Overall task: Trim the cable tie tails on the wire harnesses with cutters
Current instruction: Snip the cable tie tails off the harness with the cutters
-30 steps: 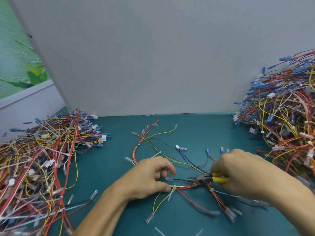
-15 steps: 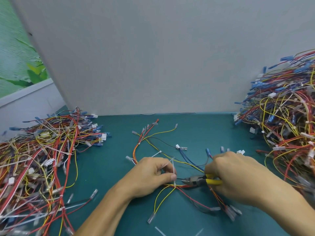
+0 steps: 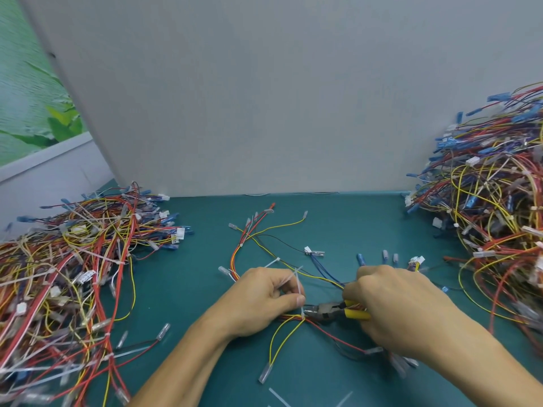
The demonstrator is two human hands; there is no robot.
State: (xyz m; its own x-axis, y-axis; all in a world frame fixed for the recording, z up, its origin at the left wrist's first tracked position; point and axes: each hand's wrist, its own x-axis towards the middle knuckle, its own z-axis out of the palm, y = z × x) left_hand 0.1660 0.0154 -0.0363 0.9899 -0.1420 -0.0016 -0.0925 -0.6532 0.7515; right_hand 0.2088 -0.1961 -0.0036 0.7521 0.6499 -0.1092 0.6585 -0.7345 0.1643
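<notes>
Head view: one wire harness (image 3: 291,317) lies between two harness heaps, left heap (image 3: 73,274) and right heap (image 3: 493,218); left hand (image 3: 258,301) pinches an upright cable tie tail (image 3: 298,284) on it; right hand (image 3: 396,306) grips one pair of cutters (image 3: 324,311), nose at the tail's base.

My teal table (image 3: 191,304) holds a left pile (image 3: 73,259) of harnesses, a taller right pile (image 3: 484,215), one spread harness (image 3: 307,250) between them, and cut tie tails (image 3: 279,397) nearest me.
</notes>
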